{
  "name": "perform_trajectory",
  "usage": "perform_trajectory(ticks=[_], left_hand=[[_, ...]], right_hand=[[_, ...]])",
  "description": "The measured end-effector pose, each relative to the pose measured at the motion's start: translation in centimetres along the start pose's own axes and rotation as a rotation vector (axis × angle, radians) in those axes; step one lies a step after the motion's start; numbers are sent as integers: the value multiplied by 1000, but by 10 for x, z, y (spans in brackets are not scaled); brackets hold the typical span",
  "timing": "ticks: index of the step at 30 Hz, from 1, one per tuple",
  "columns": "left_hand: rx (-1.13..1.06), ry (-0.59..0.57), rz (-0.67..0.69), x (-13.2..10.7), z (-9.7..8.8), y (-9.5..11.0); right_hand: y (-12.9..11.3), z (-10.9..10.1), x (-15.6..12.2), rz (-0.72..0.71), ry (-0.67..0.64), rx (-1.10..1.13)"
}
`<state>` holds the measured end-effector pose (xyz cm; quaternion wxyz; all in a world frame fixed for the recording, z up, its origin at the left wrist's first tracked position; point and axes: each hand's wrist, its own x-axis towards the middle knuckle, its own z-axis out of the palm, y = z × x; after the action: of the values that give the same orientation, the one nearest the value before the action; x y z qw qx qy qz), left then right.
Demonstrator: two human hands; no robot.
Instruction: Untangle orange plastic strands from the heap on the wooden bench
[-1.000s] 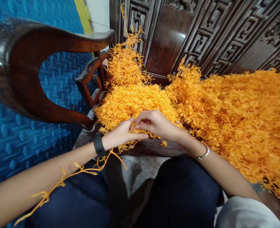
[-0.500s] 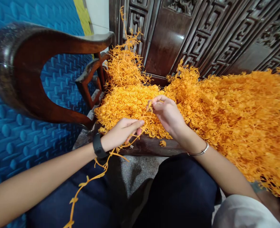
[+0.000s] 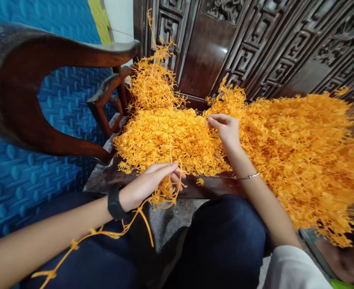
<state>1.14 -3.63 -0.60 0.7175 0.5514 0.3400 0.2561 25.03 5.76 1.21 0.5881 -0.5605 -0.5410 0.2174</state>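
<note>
My left hand (image 3: pixel 152 182), with a dark band at its wrist, is closed around a thin orange plastic strand (image 3: pixel 116 234) with small side branches. The strand trails from under the palm across my lap to the lower left. A clump of small orange plastic pieces (image 3: pixel 161 196) hangs beneath the left fingers. Over the pile of orange plastic pieces (image 3: pixel 164 132), my right hand (image 3: pixel 226 130) has thumb and fingers pinched together; what lies between their tips, if anything, cannot be made out. A metal bracelet is on the right wrist.
The pile lies on a dark wooden seat (image 3: pixel 213 186) with a carved back (image 3: pixel 207 48). A curved armrest (image 3: pixel 74 50) stands at left, over blue textured matting (image 3: pixel 2 180). A larger orange heap (image 3: pixel 309 160) spreads at right. One loose orange piece (image 3: pixel 200 182) sits near the seat's front edge.
My hands were close together on the strand. The right hand has moved right, away from it, to the pile. The left hand has come lower, and an orange clump now shows beneath it.
</note>
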Motion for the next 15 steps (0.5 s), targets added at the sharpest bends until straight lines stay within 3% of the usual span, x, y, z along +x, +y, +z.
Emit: perform_trajectory(ticks=[3, 6, 11, 13, 15], left_hand=[[-126, 35, -38, 1, -2, 1], [-231, 86, -76, 2, -5, 3], [-346, 172, -83, 2, -6, 9], [-362, 184, -51, 2, -6, 8], [-343, 223, 18, 2, -6, 6]], right_hand=[[-2, -3, -1, 5, -46, 2], [-20, -4, -13, -87, -126, -31], [-73, 5, -56, -326, -665, -179], [-85, 12, -72, -475, -857, -271], [-87, 19, -84, -599, -962, -324]])
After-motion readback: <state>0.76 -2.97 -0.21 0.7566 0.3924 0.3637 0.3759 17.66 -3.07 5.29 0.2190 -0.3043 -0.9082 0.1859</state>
